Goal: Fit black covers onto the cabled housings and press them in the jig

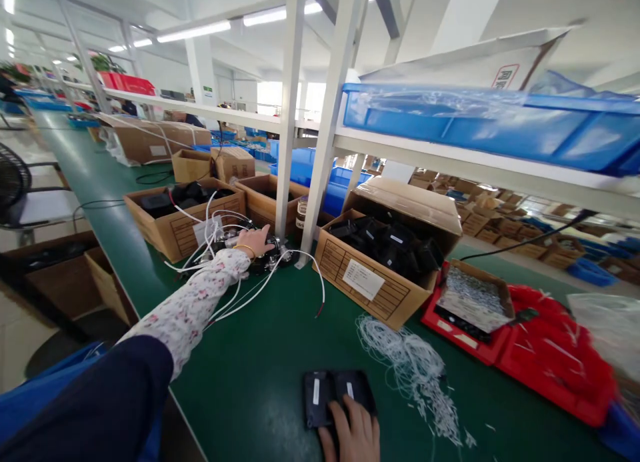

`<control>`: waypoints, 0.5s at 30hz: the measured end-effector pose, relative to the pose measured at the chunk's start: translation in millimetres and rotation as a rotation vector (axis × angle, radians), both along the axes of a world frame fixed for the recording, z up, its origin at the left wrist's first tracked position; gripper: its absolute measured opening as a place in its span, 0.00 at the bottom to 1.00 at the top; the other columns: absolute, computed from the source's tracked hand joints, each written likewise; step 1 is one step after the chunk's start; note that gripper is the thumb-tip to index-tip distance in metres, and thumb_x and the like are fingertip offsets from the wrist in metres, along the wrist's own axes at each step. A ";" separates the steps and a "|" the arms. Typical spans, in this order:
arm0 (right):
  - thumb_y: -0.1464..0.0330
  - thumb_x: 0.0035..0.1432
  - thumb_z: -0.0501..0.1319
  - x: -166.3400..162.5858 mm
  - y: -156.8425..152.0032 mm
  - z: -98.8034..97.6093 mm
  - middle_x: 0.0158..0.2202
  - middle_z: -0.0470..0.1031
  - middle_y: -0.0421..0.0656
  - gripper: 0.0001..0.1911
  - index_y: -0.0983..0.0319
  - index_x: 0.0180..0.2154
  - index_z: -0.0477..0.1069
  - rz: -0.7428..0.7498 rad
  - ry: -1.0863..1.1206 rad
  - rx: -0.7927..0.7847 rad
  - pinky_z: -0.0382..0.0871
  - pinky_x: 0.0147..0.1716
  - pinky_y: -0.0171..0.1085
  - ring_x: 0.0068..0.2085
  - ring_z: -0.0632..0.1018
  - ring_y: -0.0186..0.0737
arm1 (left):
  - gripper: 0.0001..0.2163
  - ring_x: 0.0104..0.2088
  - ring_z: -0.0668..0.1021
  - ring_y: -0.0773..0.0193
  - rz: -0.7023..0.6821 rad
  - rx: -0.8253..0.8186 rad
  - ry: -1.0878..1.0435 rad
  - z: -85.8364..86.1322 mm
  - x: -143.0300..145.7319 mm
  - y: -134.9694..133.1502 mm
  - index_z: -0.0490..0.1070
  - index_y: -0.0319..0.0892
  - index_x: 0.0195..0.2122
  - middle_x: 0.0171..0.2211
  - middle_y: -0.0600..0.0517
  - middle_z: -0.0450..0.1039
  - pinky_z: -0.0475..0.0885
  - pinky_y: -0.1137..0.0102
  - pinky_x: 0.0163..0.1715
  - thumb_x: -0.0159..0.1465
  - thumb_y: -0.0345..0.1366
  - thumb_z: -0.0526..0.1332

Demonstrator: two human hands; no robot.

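My left hand (pixel 256 239) reaches far out over the green table (pixel 260 375), fingers curled down onto a black device (pixel 265 257) tangled in white cables (pixel 220 249). Whether it grips the device or only rests on it I cannot make out. My right hand (pixel 353 432) lies near the front edge, fingers flat on top of two black rectangular units (pixel 333 394) with small white labels, placed side by side.
An open cardboard box of black parts (pixel 385 262) stands right of centre, with other boxes (pixel 180 219) to the left. White ties (pixel 415 375) lie in a loose heap. Red trays (pixel 545 355) are at the right. White shelf posts (pixel 325 135) carry blue bins (pixel 490 122).
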State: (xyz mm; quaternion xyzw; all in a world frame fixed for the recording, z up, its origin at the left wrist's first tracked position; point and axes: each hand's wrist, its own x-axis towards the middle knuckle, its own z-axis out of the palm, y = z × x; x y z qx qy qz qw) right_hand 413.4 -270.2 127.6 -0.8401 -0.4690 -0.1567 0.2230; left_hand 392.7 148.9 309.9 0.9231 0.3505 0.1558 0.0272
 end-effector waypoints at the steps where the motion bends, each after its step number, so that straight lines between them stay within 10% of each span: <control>1: 0.58 0.53 0.59 -0.7 -0.3 1.2 0.43 0.71 0.51 0.12 0.55 0.40 0.70 -0.002 0.009 -0.004 0.63 0.39 0.60 0.42 0.72 0.60 | 0.17 0.47 0.72 0.55 -0.001 -0.030 0.059 -0.3 9.7 7.0 0.64 0.38 0.50 0.49 0.44 0.67 0.67 0.54 0.47 0.62 0.40 0.57; 15: 0.71 0.56 0.57 -20.4 30.9 51.6 0.38 0.71 0.44 0.06 0.56 0.37 0.67 0.134 0.105 -0.017 0.41 0.54 0.69 0.41 0.72 0.50 | 0.13 0.41 0.74 0.61 -0.087 -0.099 0.121 -12.2 51.1 29.5 0.66 0.37 0.47 0.45 0.47 0.69 0.72 0.61 0.40 0.64 0.37 0.56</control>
